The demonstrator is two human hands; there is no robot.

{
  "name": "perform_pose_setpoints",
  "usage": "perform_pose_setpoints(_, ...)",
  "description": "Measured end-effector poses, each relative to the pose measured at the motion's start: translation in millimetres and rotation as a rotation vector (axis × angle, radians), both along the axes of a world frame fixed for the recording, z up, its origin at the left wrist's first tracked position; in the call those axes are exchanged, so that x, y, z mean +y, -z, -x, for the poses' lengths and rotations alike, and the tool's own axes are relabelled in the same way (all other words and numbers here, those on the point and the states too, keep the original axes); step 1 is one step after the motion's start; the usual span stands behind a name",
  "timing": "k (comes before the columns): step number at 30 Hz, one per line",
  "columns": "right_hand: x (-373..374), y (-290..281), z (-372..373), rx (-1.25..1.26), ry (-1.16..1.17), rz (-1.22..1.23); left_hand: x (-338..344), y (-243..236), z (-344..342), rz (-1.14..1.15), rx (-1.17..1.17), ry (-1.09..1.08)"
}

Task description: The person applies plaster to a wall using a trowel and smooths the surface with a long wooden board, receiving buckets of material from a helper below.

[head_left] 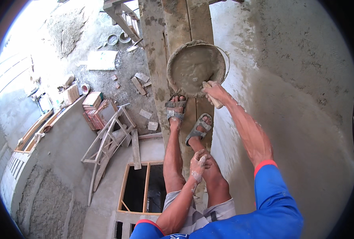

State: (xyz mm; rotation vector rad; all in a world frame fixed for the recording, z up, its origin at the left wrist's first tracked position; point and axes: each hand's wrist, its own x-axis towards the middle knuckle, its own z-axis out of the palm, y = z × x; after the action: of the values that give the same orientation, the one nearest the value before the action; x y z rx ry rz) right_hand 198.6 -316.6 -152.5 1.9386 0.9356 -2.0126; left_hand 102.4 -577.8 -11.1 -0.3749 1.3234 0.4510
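Observation:
A round bucket (171, 73) full of wet grey mortar (193, 65) stands on wooden planks just beyond my feet. My right hand (219, 92) is closed around the pale wooden handle (216, 102) of what looks like a trowel at the bucket's near right rim. Its blade does not show; the mortar and my hand hide that end. Over my legs, near the right knee, hovers my left hand (199, 163), smeared with mortar. Its fingers are loosely bent and partly apart, and I see nothing held in them.
My sandalled feet stand on the narrow raised planks (155, 51). A plastered wall (304, 119) rises close on the right. Down on the left are a wooden trestle (109, 143), stacked tiles (95, 115), a pale sack (102, 60) and a wood-framed opening (146, 187).

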Motion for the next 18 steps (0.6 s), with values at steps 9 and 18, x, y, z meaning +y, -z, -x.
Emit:
perform_pose_setpoints(9, -24.5, -38.2, -24.5, 0.01, -0.115, -0.253, -2.6, 1.8, -1.8, -0.042, 0.019, -0.025)
perform_pose_setpoints(18, 25.9, -117.5, -22.2, -0.581, -1.176, -0.998, 5.5, -2.0, 3.0, -0.01, 0.034, -0.066)
